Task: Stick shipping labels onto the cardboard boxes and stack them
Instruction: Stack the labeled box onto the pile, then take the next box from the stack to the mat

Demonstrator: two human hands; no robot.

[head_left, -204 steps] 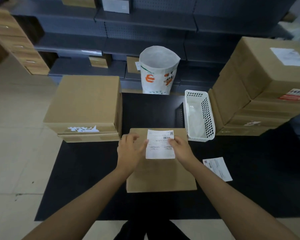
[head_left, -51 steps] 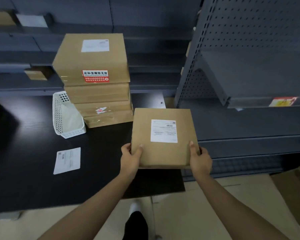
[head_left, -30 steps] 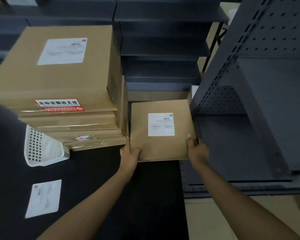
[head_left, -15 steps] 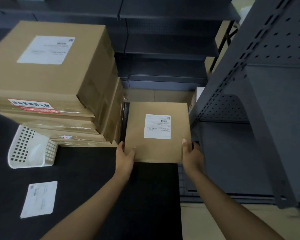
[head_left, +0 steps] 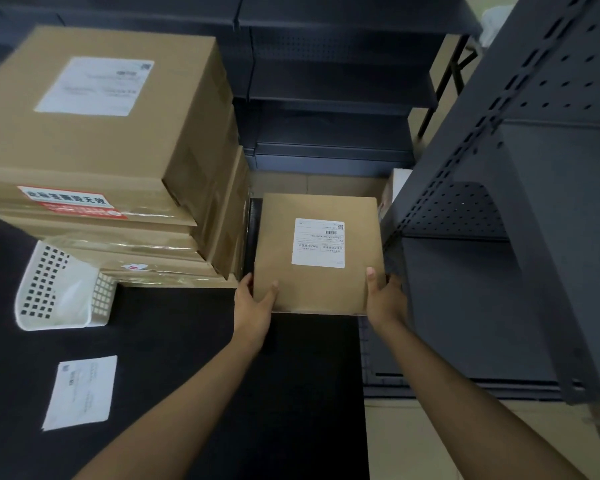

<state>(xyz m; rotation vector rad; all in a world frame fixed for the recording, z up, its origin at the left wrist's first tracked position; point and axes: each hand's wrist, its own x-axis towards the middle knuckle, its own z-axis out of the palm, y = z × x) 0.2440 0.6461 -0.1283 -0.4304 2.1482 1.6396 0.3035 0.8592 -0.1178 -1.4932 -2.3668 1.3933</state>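
The flat labelled box (head_left: 317,252) sits low between the taller stack (head_left: 108,161) and shelving (head_left: 534,202), left hand (head_left: 255,304) and right hand (head_left: 385,297) gripping its near corners; it looks light and stiff, so edge holds should do fine.

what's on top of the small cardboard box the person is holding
A white shipping label is stuck on the top face of the small cardboard box. The left hand and right hand grip its near corners, thumbs on top. Its underside is hidden.
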